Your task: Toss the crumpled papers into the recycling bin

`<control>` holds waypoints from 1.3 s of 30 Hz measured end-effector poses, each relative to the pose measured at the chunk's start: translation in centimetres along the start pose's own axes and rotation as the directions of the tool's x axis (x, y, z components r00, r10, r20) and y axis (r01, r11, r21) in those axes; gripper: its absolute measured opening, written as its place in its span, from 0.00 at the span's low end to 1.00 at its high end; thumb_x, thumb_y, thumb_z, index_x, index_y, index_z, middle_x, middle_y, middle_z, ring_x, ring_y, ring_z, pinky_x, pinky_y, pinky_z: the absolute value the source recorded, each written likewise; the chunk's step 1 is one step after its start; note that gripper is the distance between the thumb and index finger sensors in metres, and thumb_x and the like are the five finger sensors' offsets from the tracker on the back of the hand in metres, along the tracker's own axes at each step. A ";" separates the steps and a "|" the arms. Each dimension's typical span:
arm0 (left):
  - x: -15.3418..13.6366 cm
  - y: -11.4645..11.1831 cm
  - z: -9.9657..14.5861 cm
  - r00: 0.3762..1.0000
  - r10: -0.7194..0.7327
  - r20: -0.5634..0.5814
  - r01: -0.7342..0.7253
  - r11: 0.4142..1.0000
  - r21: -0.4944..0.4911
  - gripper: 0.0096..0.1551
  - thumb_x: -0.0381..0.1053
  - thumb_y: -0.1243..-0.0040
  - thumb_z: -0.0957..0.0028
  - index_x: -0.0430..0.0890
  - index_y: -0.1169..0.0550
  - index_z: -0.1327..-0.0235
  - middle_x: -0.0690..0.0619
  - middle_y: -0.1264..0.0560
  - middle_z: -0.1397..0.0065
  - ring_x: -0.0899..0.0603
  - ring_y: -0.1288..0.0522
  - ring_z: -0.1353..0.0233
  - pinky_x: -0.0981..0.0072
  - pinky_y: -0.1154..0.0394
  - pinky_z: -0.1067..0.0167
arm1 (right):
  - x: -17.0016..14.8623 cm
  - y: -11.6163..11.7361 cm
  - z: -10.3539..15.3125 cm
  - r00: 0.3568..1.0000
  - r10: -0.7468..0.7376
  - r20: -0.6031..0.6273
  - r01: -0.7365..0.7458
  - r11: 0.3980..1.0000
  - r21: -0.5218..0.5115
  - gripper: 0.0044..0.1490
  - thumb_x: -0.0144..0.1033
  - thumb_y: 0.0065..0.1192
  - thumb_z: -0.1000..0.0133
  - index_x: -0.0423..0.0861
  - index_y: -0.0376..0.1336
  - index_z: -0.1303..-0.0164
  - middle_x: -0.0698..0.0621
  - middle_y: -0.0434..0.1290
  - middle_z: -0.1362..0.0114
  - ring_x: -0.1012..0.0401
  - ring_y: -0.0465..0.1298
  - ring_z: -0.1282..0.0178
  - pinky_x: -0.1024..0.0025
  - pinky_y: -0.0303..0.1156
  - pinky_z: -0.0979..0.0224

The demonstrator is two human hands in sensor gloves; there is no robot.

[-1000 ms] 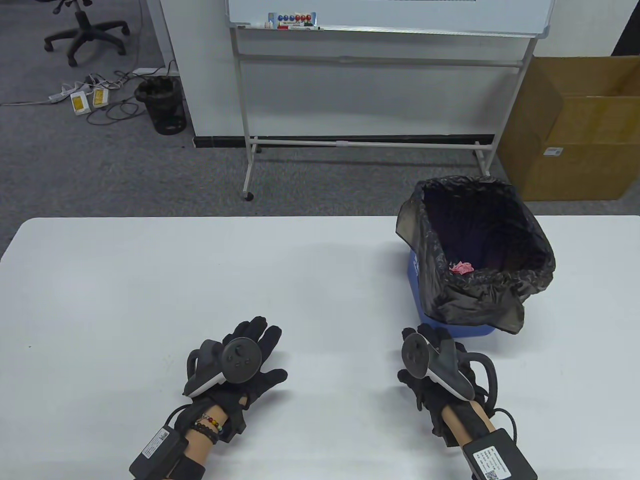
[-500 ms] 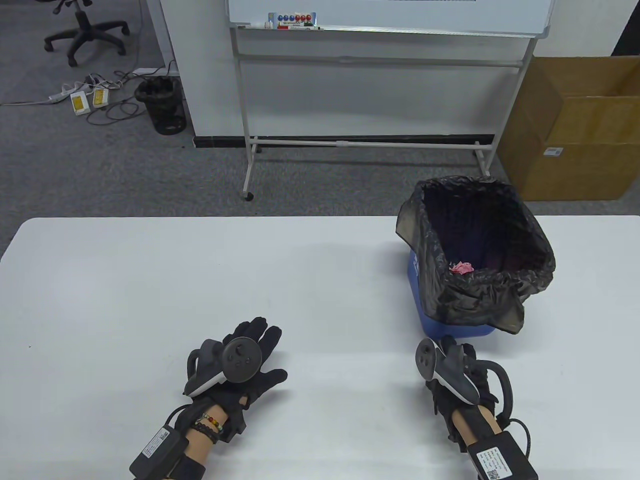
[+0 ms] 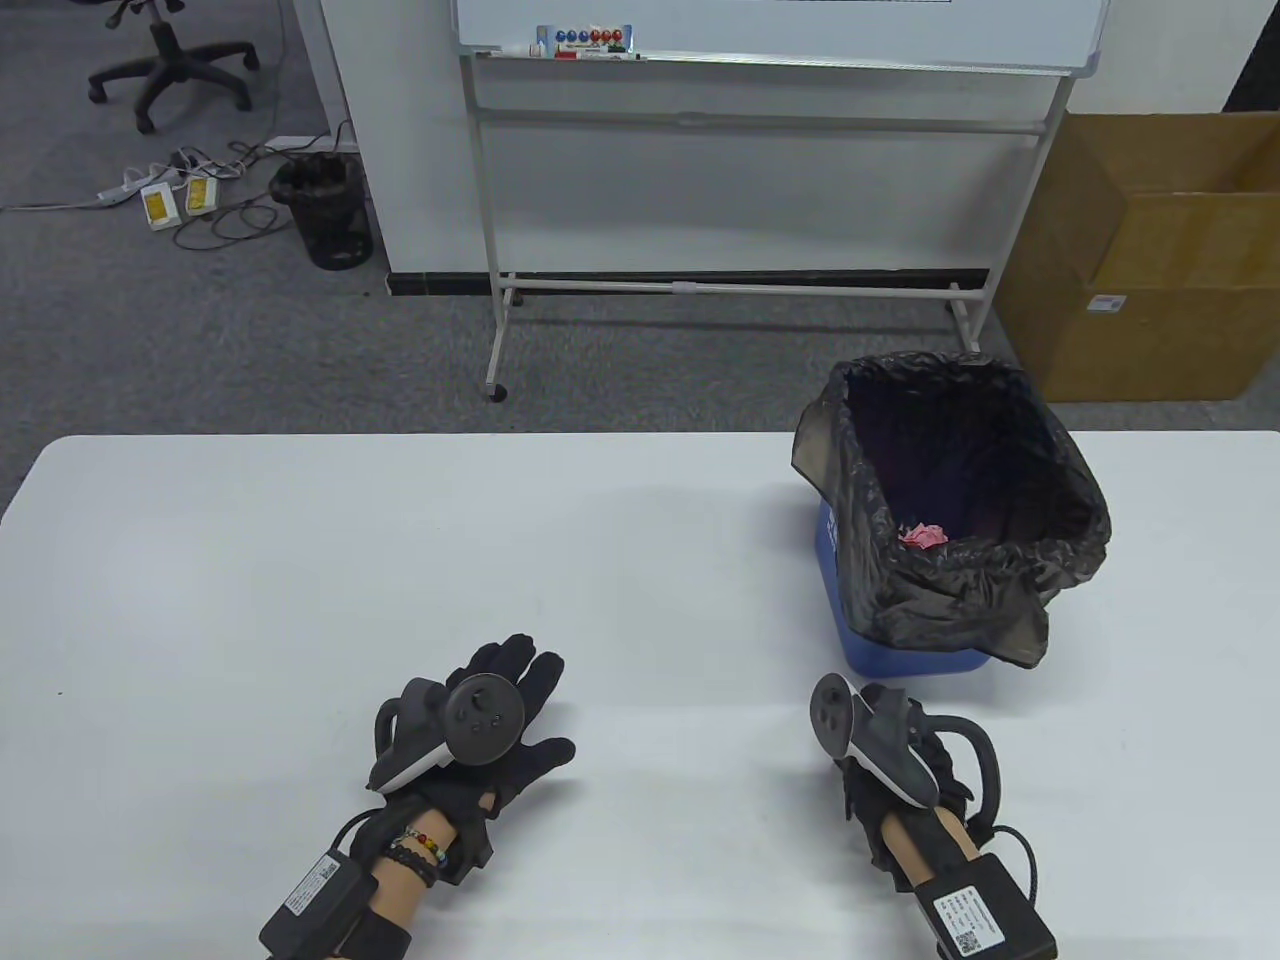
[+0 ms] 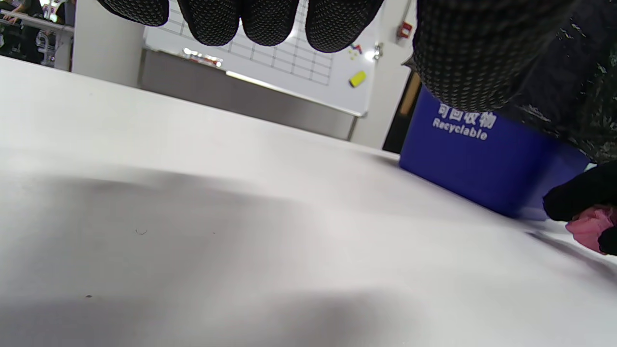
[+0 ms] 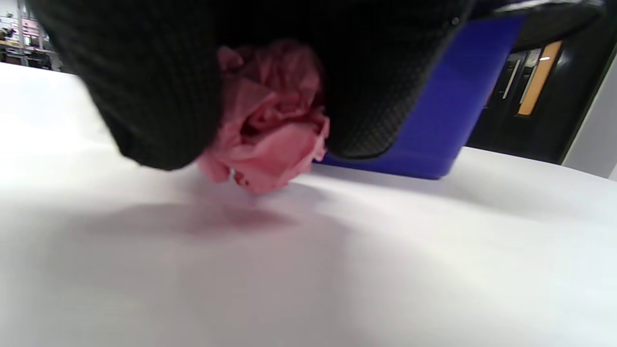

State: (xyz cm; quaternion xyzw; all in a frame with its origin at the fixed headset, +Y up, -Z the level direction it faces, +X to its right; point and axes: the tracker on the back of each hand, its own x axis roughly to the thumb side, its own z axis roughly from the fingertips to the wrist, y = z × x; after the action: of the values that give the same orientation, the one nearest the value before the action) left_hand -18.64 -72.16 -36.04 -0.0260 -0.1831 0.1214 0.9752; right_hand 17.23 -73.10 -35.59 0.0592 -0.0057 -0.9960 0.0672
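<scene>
On the right of the white surface: blue recycling bin marked "Recyclable", lined with a black bag, one crumpled pink paper lying inside. Just in front of the bin: right hand curled tight around a second pink paper ball, creased and ragged, low over the surface. Left hand flat on the surface, fingers spread, holding nothing.

White table is carrying a blue recycling bin lined with a black bag, standing toward its right side. Left hand is lying flat on the tabletop, well apart from the bin, to its left and nearer the front edge.
</scene>
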 end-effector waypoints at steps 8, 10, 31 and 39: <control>0.0 0.0 0.0 1.000 0.001 0.002 -0.001 1.000 0.001 0.52 0.67 0.36 0.54 0.48 0.40 0.19 0.39 0.48 0.12 0.28 0.46 0.16 0.29 0.44 0.26 | 2.6 -1.5 -0.2 0.993 -0.105 0.060 0.102 0.994 0.038 0.41 0.48 0.79 0.62 0.58 0.69 0.35 0.54 0.75 0.27 0.55 0.81 0.29 0.71 0.84 0.37; 0.0 0.0 0.0 1.000 0.000 0.001 0.000 1.000 0.001 0.52 0.67 0.36 0.54 0.48 0.40 0.19 0.39 0.48 0.12 0.28 0.46 0.15 0.30 0.44 0.26 | 3.3 -2.0 -0.5 0.989 -0.126 0.076 0.122 0.991 0.052 0.41 0.48 0.79 0.61 0.58 0.69 0.34 0.54 0.75 0.27 0.54 0.82 0.30 0.71 0.84 0.37; 0.0 0.1 0.0 1.000 0.000 -0.001 0.000 1.000 0.001 0.52 0.67 0.36 0.54 0.49 0.40 0.19 0.39 0.48 0.12 0.28 0.47 0.15 0.28 0.44 0.26 | 7.8 -7.7 -3.3 0.913 -0.377 0.156 0.348 0.919 0.184 0.42 0.47 0.79 0.61 0.56 0.68 0.33 0.52 0.75 0.27 0.54 0.82 0.30 0.70 0.85 0.38; 0.0 0.1 0.0 1.000 0.005 0.003 -0.005 1.000 0.002 0.52 0.67 0.36 0.54 0.48 0.40 0.19 0.39 0.48 0.12 0.28 0.47 0.15 0.28 0.44 0.26 | 7.5 -11.3 -4.4 0.868 -0.469 0.163 0.466 0.883 0.056 0.42 0.46 0.80 0.62 0.56 0.69 0.34 0.51 0.75 0.27 0.54 0.82 0.31 0.70 0.86 0.38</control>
State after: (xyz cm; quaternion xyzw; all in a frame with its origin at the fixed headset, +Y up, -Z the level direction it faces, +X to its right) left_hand -18.66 -72.07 -36.03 -0.0252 -0.1841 0.1241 0.9747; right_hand 8.89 -62.90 -41.09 -0.0266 -0.0046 -0.9839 -0.1768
